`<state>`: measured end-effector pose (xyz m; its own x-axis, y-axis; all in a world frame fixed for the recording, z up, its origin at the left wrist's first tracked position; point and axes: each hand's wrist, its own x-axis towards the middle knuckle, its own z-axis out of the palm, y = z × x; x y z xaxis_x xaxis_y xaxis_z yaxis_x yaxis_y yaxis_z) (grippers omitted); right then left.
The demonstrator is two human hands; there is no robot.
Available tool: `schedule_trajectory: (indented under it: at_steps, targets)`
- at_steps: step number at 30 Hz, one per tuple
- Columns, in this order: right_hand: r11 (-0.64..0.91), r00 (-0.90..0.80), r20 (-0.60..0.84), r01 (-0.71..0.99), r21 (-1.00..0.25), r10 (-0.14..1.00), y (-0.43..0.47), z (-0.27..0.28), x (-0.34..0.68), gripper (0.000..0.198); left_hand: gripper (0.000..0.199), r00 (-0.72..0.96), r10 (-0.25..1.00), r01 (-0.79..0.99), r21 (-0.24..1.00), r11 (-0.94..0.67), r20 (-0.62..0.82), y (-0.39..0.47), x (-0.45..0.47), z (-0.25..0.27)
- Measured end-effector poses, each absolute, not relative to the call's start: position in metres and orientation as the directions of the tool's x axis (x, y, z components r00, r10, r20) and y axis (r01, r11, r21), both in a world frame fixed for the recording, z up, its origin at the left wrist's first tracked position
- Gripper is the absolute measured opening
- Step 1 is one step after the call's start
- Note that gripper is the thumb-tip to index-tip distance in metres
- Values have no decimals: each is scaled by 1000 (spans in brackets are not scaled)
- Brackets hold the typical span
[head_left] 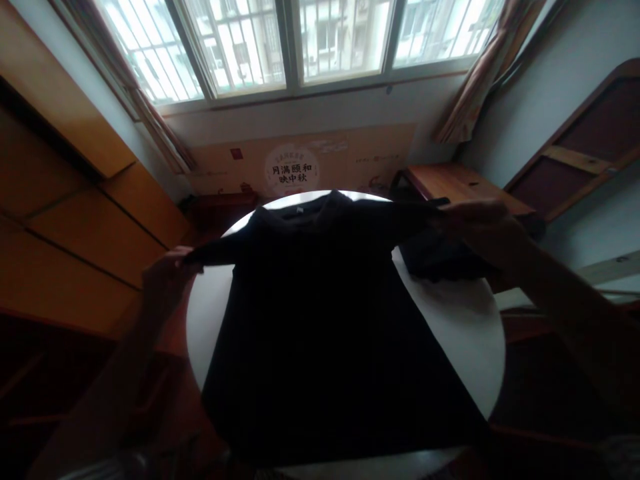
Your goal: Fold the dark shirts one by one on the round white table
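Note:
A black T-shirt [320,320] lies spread over a round white table [470,320], its collar toward the window and its hem toward me. My left hand [170,270] pinches the end of the left sleeve, just past the table's edge. On the other side my right hand [480,220] grips the end of the right sleeve, pulled out sideways. Both sleeves are stretched away from the shirt's body. A small pale label shows inside the collar. Beneath my right hand a dark folded cloth [445,257] rests on the table. The shirt is too dark to show its creases.
Barred windows [295,47] with curtains are at the back. A printed cardboard panel [300,160] leans below them. Wooden cabinets [75,187] stand at the left. To the right are a small wooden table [465,180] and a wood-framed panel [585,133].

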<state>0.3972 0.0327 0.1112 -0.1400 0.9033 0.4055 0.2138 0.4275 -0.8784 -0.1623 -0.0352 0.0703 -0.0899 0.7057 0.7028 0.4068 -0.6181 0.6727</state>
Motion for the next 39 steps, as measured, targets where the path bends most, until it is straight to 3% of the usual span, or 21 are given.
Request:
schedule_trajectory:
  at_steps: [3,6,9,12,15,18,20,22,24,26,28,31,33,37,39]
  targets:
    - [317,-385,182,324,-891,905,-53,66,433,11,14,162,828,425,719,-550,538,-135,-171,40]
    - [258,-600,-70,443,-859,797,-113,11,448,22,27,391,875,471,754,-457,286,-201,-165,6]
    - [255,-639,-145,490,-833,755,-140,-16,452,32,30,478,874,530,767,-361,82,-228,-158,-6]
    - [324,-646,-99,503,-801,757,-138,-7,450,34,27,463,884,594,763,-254,-67,-221,-160,9]
    - [372,-547,14,550,-748,837,-113,19,434,29,24,265,963,642,738,-207,39,-184,-163,28]
    - [296,-356,50,683,-667,933,-70,36,404,44,27,-38,968,700,698,-152,248,-125,-156,34]
    - [329,-304,143,751,-572,942,-38,37,382,53,39,-119,966,691,718,-86,231,-84,-149,30]
    - [327,-281,167,818,-472,945,-10,34,365,63,51,-103,990,652,758,-7,98,-52,-145,23]
    - [253,-271,23,862,-439,962,10,32,355,64,54,-34,998,627,777,57,-46,-31,-146,17]
    - [178,-290,-177,866,-467,941,24,34,352,51,50,20,990,612,785,96,-137,-19,-151,12]
    - [180,-358,-247,824,-537,901,35,38,355,33,49,28,990,572,814,100,-142,-12,-158,10]
    - [265,-420,-115,738,-620,900,54,49,360,23,52,3,1000,506,862,24,-30,5,-168,9]
    - [293,-385,-21,737,-609,923,71,55,360,23,53,-42,997,495,868,-35,65,25,-173,9]
    - [254,-232,105,848,-466,967,106,61,350,24,43,-212,963,568,823,-19,168,71,-172,11]
    - [220,-163,180,904,-365,970,113,59,338,34,33,-263,941,680,733,25,212,88,-162,14]
